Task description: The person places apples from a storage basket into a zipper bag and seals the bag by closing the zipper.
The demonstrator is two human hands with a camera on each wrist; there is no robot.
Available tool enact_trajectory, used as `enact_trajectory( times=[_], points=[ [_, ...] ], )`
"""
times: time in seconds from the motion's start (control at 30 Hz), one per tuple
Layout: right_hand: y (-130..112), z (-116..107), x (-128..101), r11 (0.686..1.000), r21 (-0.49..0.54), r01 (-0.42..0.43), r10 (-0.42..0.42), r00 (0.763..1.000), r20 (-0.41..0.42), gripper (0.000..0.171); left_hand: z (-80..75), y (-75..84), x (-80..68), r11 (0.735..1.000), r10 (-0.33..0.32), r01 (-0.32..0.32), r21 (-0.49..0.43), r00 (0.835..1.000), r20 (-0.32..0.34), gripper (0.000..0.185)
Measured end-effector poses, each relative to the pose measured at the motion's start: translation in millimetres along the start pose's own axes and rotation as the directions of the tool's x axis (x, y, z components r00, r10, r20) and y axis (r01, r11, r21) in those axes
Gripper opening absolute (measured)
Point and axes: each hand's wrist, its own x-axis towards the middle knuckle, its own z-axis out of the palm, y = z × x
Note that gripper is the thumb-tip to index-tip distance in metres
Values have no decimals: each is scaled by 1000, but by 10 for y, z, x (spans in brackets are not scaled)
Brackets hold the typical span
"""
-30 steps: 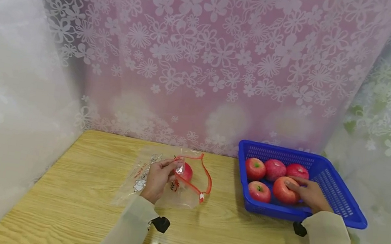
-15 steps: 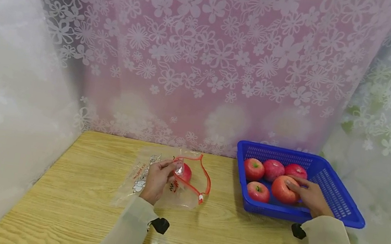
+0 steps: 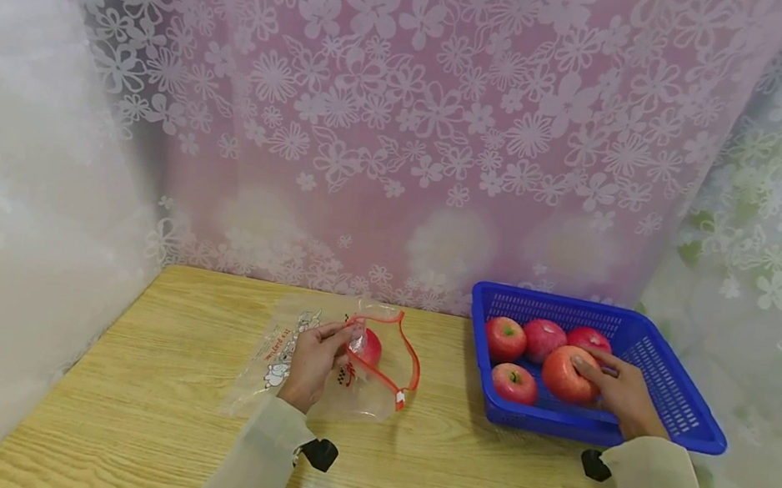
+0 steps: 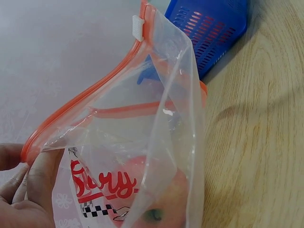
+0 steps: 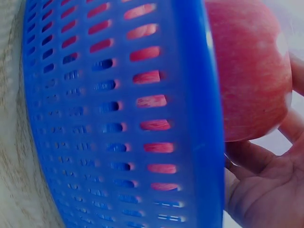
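My left hand (image 3: pixel 315 359) pinches the orange-red zip edge of a clear plastic zip bag (image 4: pixel 118 133), holding its mouth apart. Inside the bag lies a red apple (image 4: pixel 156 190), seen through the printed film. In the head view, my right hand (image 3: pixel 625 394) grips another apple (image 3: pixel 569 374) over the blue basket (image 3: pixel 561 423). The right wrist view shows that apple (image 5: pixel 251 71) rising past the basket rim, with fingers (image 5: pixel 251 156) under and beside it. Several more apples (image 3: pixel 514 383) sit in the basket's left part.
The basket stands at the right on a wooden table (image 3: pixel 416 484). A white slider (image 4: pixel 137 28) sits on the bag's zip. Behind the table hangs a pink flowered curtain (image 3: pixel 375 149), with pale sheets (image 3: pixel 0 219) at the sides.
My right hand has lifted the gripped apple slightly within the basket. The left hand and bag stay nearly the same; the head view has shifted a little.
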Motion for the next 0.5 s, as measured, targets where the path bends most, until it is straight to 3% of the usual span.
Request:
enact_trajectory(
  times=[0.5],
  points=[
    [-185, 51, -69, 998, 69, 1, -1, 1000, 3, 75, 3, -3, -22, 1000, 11, -11, -3, 1000, 4, 25]
  ],
)
